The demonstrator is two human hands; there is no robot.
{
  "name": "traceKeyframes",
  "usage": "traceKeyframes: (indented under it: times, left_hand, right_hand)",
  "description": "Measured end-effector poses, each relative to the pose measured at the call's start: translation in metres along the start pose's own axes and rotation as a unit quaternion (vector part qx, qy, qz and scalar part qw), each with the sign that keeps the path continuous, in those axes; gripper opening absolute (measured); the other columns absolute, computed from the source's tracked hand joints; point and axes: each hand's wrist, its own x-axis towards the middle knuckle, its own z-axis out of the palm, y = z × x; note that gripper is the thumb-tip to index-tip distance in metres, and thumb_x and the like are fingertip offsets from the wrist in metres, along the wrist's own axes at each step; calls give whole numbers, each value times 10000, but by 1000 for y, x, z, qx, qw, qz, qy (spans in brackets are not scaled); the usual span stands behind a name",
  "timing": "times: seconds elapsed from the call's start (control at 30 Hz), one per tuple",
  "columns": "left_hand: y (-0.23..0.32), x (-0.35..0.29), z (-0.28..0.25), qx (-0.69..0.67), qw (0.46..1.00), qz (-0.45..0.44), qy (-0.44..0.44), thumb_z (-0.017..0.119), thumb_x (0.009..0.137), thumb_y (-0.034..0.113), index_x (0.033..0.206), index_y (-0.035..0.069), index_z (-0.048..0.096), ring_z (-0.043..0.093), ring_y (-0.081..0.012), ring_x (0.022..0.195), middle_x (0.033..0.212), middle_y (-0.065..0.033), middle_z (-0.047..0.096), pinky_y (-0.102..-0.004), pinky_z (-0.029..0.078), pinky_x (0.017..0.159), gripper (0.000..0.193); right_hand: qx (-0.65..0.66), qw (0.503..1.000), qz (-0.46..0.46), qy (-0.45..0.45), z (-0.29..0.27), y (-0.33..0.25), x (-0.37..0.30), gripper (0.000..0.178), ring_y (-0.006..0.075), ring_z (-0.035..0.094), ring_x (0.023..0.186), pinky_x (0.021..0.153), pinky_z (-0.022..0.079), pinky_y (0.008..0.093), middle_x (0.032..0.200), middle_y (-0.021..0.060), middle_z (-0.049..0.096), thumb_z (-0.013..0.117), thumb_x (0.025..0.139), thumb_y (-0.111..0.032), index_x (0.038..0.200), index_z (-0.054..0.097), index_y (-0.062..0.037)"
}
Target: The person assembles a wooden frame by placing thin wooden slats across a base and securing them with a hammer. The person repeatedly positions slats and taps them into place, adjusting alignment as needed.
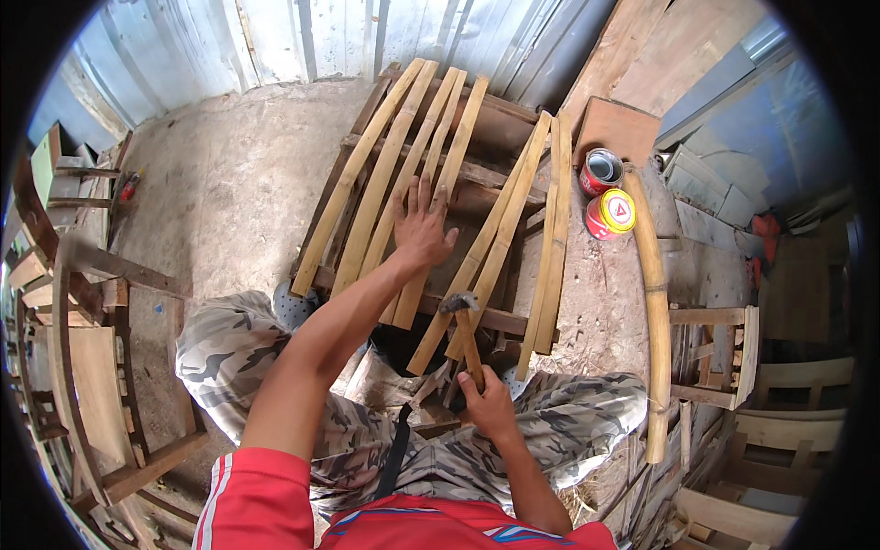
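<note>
Several split bamboo slats (pixel 367 197) lie lengthwise over a dark wooden frame (pixel 509 321) in front of me. My left hand (pixel 423 225) reaches across the middle slats with its fingers spread and grips nothing. Whether its fingers press on the slats or hover just above, I cannot tell. In my right hand (pixel 491 403) is a hammer (pixel 468 344), held by its wooden handle. Its metal head points away from me, over the lower ends of the right-hand slats (pixel 495 238). A gap separates the left group of slats from the right group.
To the right stand an open tin (pixel 601 170) and a red tin with a yellow-rimmed lid (pixel 611 214). A long bamboo pole (pixel 654 302) lies beside them. Wooden chair frames (pixel 92 367) crowd the left side, others the right. Corrugated metal sheeting (pixel 321 41) closes the far side.
</note>
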Motion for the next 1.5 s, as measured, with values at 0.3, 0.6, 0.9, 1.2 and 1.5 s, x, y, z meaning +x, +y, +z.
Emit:
traceKeyframes:
  times: [0.3,0.6,0.9,1.2,1.5]
  left_hand:
    - [6,38,8,-46,999,26,-8,574,934,524,1611,67,242,138,-331,1570,1673,-174,233,-540,48,1258,882]
    - [-5,47,8,-74,996,40,5,595,908,519,1583,133,358,225,-307,1551,1641,-140,334,-534,93,1259,813]
    - [-8,46,9,-82,996,44,4,560,920,529,1584,161,361,201,-297,1561,1649,-131,324,-528,57,1262,784]
    - [-8,46,5,-66,996,52,-4,563,919,501,1594,165,335,185,-311,1564,1650,-149,313,-527,58,1261,788]
    - [-5,49,5,-29,998,42,-22,568,921,510,1629,174,233,128,-308,1576,1690,-127,214,-536,40,1262,852]
  right_hand:
    - [31,999,12,-14,1,6,-1,398,309,668,669,655,502,403,721,160,651,643,991,-410,1047,637,-15]
    - [85,995,29,-41,11,13,9,376,218,589,648,641,476,357,730,121,623,656,988,-381,1078,642,-16]
    - [99,993,20,-57,17,5,19,348,120,529,668,637,456,311,718,43,597,667,986,-358,1061,644,-18]
    - [100,994,14,-51,14,2,13,345,165,573,670,650,475,328,743,85,631,671,984,-342,1070,647,-9]
    - [88,996,5,-18,-8,7,-9,376,206,654,670,655,504,358,749,144,664,684,972,-366,1056,650,-1]
